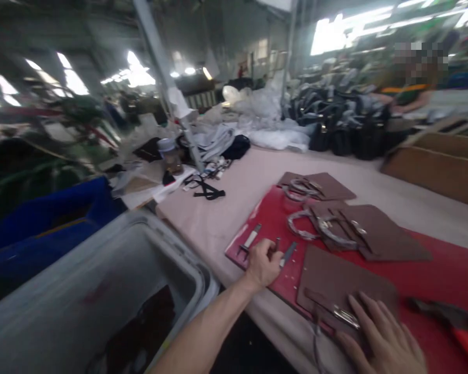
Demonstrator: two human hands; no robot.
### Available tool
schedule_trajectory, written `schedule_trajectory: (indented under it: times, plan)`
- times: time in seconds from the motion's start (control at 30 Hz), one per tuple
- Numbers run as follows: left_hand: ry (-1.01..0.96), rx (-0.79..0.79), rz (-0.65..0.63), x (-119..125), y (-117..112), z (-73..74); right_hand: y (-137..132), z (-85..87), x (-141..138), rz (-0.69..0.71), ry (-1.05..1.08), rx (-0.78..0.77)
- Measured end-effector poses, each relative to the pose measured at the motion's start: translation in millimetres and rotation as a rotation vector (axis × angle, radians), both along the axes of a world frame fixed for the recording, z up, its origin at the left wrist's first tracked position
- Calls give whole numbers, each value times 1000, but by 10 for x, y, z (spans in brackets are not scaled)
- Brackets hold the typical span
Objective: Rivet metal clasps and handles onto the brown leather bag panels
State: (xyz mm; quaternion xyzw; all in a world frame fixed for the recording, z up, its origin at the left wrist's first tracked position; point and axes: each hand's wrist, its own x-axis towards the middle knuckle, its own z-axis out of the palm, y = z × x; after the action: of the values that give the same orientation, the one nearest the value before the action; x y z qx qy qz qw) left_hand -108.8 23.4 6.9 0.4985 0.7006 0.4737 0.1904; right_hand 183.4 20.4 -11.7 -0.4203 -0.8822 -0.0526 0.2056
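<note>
My left hand (262,264) reaches out over the near left corner of a red board (271,215), its fingers curled round a small dark metal tool (286,254) lying there. A second flat metal tool (251,239) lies just left of it. My right hand (386,340) lies flat with fingers spread on a brown leather panel (343,280) that has a strap with a metal buckle (345,317). More brown leather pieces with grey curved handles (327,228) lie further back on the board.
A hammer with a red handle (458,324) lies at the right edge. A grey plastic bin (101,291) and a blue crate (42,223) stand left of the table. Cardboard boxes (437,166), black bags and white wrapping crowd the far side, where another person stands.
</note>
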Motion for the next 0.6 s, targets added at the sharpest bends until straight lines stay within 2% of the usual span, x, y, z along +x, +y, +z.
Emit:
schedule_trajectory:
  times: [0.13, 0.33, 0.43, 0.6]
  plan:
    - [-8, -19, -32, -56, -66, 27, -120, 9, -21, -112, -53, -83]
    - [-54, -144, -120, -157, 51, 138, -178, 121, -87, -142, -55, -147]
    - [59, -264, -160, -213, 152, 237, -194, 143, -80, -136, -66, -170]
    - [390, -362, -224, -246, 194, 395, -211, 174, -99, -147, -70, -198]
